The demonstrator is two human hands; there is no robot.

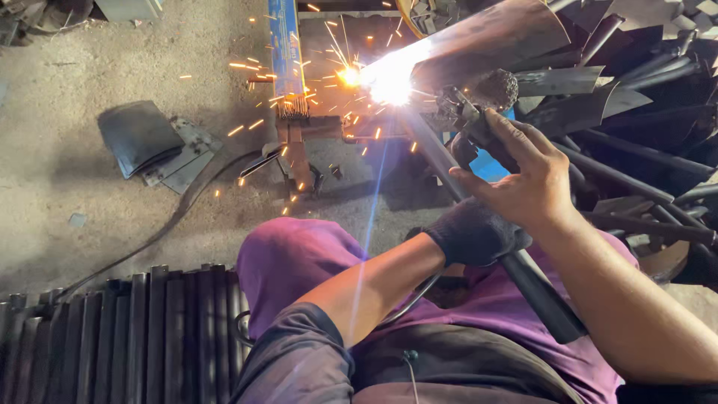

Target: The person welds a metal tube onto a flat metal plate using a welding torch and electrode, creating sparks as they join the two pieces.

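Fingers (516, 153) of the bare right hand (527, 179) wrap closed around the welding electrode holder (471, 123), forearm angled in from the right; the gloved left hand (473, 232) grips the dark steel pipe (523, 273) across the lap. Good practice, I judge, is a steady pipe and a short arc (389, 78) at the curved blade (493, 37).

The one camera sits on my head and looks steeply down, close over my lap. It faces forward to the concrete floor (90, 187).

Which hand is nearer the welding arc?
Right. The right hand grips the electrode holder just below the welding arc; the gloved left hand steadies the pipe farther down.
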